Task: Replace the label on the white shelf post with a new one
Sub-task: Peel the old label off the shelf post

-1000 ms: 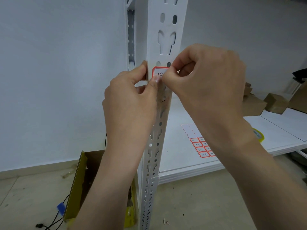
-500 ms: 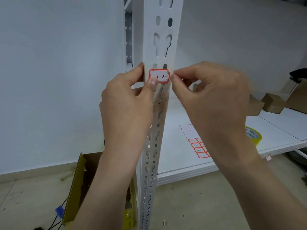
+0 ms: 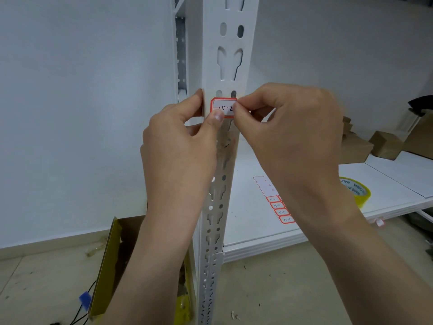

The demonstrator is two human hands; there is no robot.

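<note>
Right hand (image 3: 293,137) is returning, fingers pinching red-bordered white paper label (image 3: 222,106); left hand (image 3: 178,151) gripping white slotted metal post (image 3: 231,41); slipping risks skewing.

Label (image 3: 222,108) on post (image 3: 230,10) reads "15-2"; tape roll (image 3: 358,191) shows "MADE IN CHINA".

1 white post (image 3: 230,55), centre. 1 label (image 3: 222,107) on it. 2 hands: left hand (image 3: 180,146), right hand (image 3: 288,130). Lower right: 1 label sheet (image 3: 264,186) w/ 4 stickers (image 3: 280,208) visible, 1 tape roll (image 3: 358,191). Lower left: 1 yellow carton (image 3: 105,266). Brown boxes (image 3: 386,144), right edge: no. unclear.
</note>
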